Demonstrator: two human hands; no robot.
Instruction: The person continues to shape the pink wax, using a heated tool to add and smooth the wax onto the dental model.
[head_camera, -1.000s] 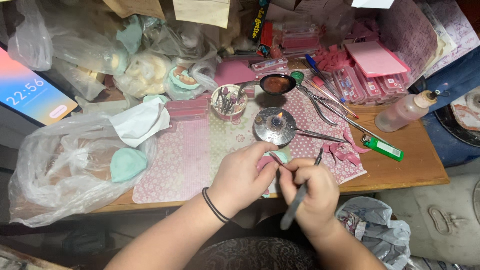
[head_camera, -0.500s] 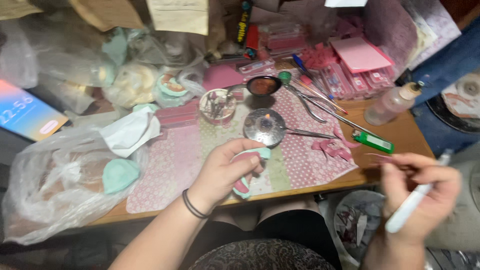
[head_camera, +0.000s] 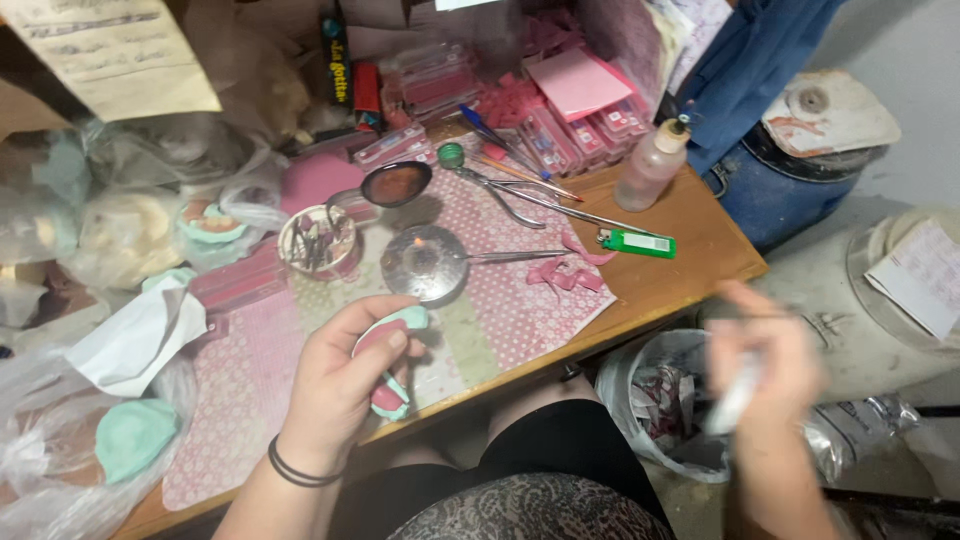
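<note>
Just beyond left hand (head_camera: 335, 385): green lighter (head_camera: 637, 242)

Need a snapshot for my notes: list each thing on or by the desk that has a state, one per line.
left hand: closed around pink and mint dental cast
right hand: blurred, off the desk, gripping white tool
green lighter: lying flat, unlit
squeeze bottle: upright, capped
small spoon: holds reddish wax
bin bag: open

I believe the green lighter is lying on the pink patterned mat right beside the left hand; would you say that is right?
Not quite. The head view shows the green lighter lying on the bare wooden table, just past the pink patterned mat's far right edge, well away from the left hand.
</note>
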